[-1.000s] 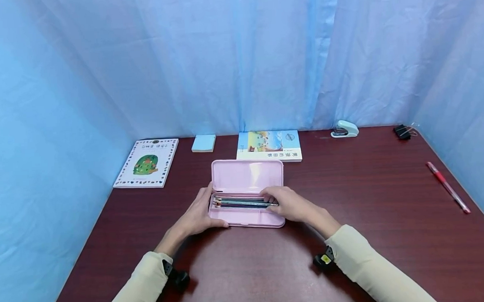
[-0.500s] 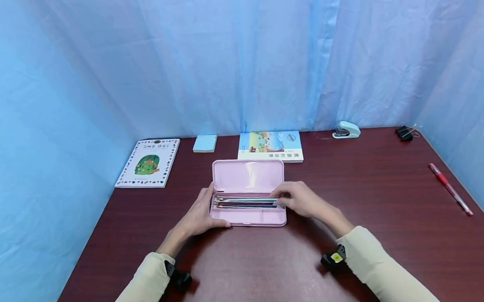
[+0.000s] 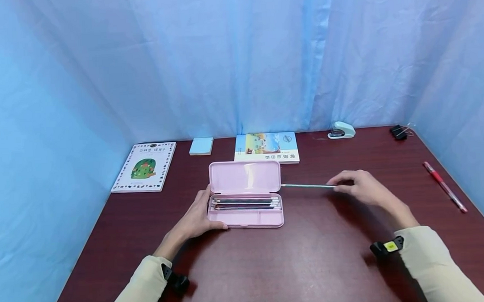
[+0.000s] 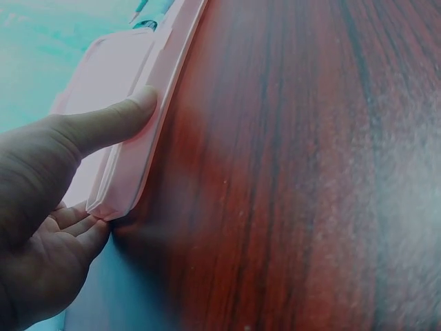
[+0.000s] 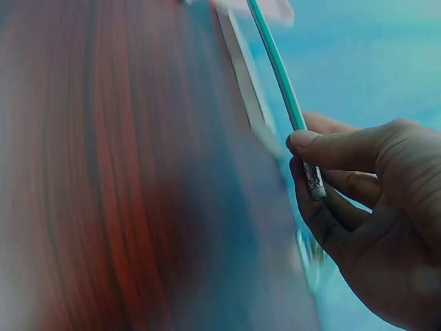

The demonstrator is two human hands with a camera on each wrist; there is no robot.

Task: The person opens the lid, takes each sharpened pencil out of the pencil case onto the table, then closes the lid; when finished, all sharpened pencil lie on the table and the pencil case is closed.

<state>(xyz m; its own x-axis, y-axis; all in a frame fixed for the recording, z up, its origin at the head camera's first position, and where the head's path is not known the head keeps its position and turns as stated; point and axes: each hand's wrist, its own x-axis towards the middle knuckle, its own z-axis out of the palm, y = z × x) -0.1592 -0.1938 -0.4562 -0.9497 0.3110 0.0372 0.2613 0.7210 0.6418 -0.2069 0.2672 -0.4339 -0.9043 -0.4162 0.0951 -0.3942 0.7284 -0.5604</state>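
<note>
A pink pencil case lies with its lid raised in the middle of the table, several pencils side by side in its rear compartment. My left hand grips the case's left end; in the left wrist view the thumb presses on the front edge and the fingers bend around the corner. To the right of the case, my right hand pinches a green pencil near its eraser end between thumb and fingers. Its tip points left, right by the case's lid.
Behind the case lies a picture book, with a light blue notepad and a white book farther left. A mint stapler, a black binder clip and a red pen lie to the right. Blue curtains enclose the table.
My right hand has drawn the green pencil out of the case and carried it to the right. The left hand keeps its grip on the case, which stays in place.
</note>
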